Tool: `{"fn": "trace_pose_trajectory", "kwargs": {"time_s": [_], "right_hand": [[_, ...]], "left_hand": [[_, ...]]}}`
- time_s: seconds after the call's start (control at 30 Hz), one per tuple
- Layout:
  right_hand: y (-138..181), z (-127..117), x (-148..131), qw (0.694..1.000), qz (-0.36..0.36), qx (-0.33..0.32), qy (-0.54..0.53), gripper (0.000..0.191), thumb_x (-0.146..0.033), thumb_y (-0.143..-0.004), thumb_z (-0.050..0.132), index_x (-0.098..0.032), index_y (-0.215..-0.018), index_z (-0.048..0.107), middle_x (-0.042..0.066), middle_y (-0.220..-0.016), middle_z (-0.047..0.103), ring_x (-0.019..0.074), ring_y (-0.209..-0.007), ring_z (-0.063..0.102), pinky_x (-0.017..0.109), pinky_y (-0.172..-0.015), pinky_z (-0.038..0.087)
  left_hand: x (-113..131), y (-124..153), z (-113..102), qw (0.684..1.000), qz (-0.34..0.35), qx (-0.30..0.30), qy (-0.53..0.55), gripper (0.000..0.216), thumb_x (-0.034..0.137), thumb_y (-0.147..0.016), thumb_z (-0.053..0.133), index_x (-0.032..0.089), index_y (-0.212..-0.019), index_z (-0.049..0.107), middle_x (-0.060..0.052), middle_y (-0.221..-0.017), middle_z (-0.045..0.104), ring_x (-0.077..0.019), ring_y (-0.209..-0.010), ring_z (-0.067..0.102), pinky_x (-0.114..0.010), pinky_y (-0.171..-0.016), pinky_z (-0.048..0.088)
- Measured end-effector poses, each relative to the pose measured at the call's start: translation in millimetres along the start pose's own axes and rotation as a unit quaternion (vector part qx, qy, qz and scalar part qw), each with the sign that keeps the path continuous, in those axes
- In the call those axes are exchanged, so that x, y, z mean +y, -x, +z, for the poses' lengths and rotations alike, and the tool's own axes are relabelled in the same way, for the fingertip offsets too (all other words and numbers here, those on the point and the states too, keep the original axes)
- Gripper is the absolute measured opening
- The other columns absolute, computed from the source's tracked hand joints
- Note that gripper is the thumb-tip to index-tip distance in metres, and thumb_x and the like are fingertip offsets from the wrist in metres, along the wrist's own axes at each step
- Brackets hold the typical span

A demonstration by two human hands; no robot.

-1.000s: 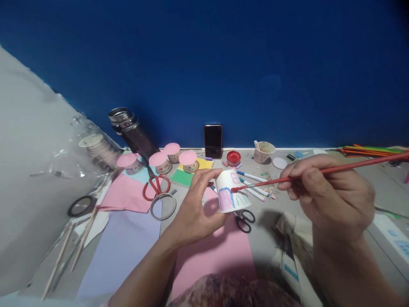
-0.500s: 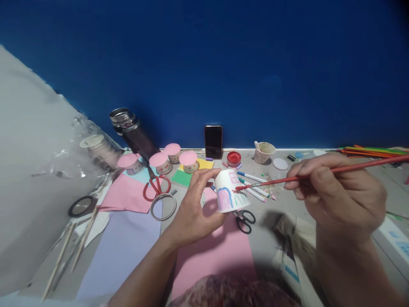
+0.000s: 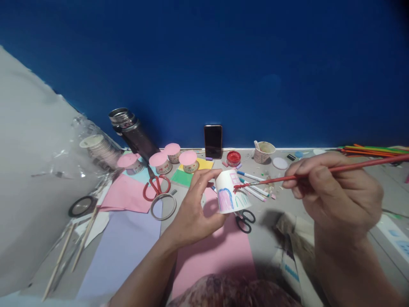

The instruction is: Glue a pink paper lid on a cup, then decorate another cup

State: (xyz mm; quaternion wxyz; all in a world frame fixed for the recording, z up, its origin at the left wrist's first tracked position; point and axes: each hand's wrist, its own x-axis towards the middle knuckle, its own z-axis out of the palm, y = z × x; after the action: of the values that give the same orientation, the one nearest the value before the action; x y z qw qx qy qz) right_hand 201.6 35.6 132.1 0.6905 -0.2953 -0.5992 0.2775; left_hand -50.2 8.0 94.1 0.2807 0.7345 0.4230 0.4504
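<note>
Upside down in my left hand [image 3: 194, 209] is a white paper cup [image 3: 226, 183], gripped between the thumb at its rim and the fingers at its base. A pink door outlined in blue, a pink window and green strokes are drawn on its side. My right hand [image 3: 338, 192] pinches a red paintbrush [image 3: 306, 175] whose red-loaded tip touches the cup below the window, by small red marks. Behind the cup stands an open pot of red paint [image 3: 233, 158]. Black-handled scissors [image 3: 245, 221] lie beneath the cup, their blades partly hidden.
Several cups with pink paper tops [image 3: 188, 161] stand left of centre, near red-handled scissors [image 3: 156, 187] and a tape roll [image 3: 163, 206]. A thermos [image 3: 137, 136] and a phone [image 3: 213, 141] are at the blue wall. Markers [image 3: 252, 176] and a stained cloth [image 3: 297, 238] lie rightward.
The brush tip has shifted slightly left and down on the cup, and the red marks there have grown. The cup has turned a little; my right hand moved slightly left.
</note>
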Motion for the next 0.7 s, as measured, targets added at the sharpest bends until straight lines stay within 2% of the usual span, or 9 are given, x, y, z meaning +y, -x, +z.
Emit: {"fn": "trace_pose_trajectory", "kwargs": {"time_s": [0.2, 0.4, 0.7], "right_hand": [[1.3, 0.1, -3.5, 0.999, 0.033, -0.008, 0.005, 0.014, -0.026, -0.098, 0.071, -0.020, -0.087, 0.079, 0.003, -0.072, 0.074, 0.0139, -0.057, 0.066, 0.027, -0.041, 0.045], [-0.8, 1.7, -2.4, 1.000, -0.003, 0.018, -0.015, 0.013, -0.022, -0.096, 0.071, -0.018, -0.086, 0.078, 0.003, -0.075, 0.071, 0.0136, -0.056, 0.065, 0.028, -0.038, 0.043], [-1.0, 0.4, -3.3, 1.000, 0.007, 0.005, -0.005, 0.013, -0.023, -0.096, 0.071, -0.018, -0.086, 0.078, 0.003, -0.073, 0.071, 0.0147, -0.058, 0.067, 0.027, -0.038, 0.043]], "left_hand": [[1.9, -0.7, 0.8, 1.000, 0.004, 0.001, -0.005, 0.076, 0.012, -0.079, 0.074, 0.031, -0.147, 0.049, -0.010, -0.143, 0.054, -0.0302, -0.137, 0.052, -0.046, -0.111, 0.050], [0.6, 0.6, -0.9, 1.000, -0.001, -0.001, -0.004, 0.075, 0.013, -0.079, 0.075, 0.032, -0.147, 0.050, -0.009, -0.143, 0.055, -0.0298, -0.136, 0.053, -0.045, -0.110, 0.051], [1.7, 0.2, -0.2, 1.000, 0.002, 0.004, 0.002, 0.075, 0.013, -0.079, 0.074, 0.031, -0.147, 0.050, -0.009, -0.143, 0.055, -0.0288, -0.136, 0.054, -0.045, -0.110, 0.051]]}}
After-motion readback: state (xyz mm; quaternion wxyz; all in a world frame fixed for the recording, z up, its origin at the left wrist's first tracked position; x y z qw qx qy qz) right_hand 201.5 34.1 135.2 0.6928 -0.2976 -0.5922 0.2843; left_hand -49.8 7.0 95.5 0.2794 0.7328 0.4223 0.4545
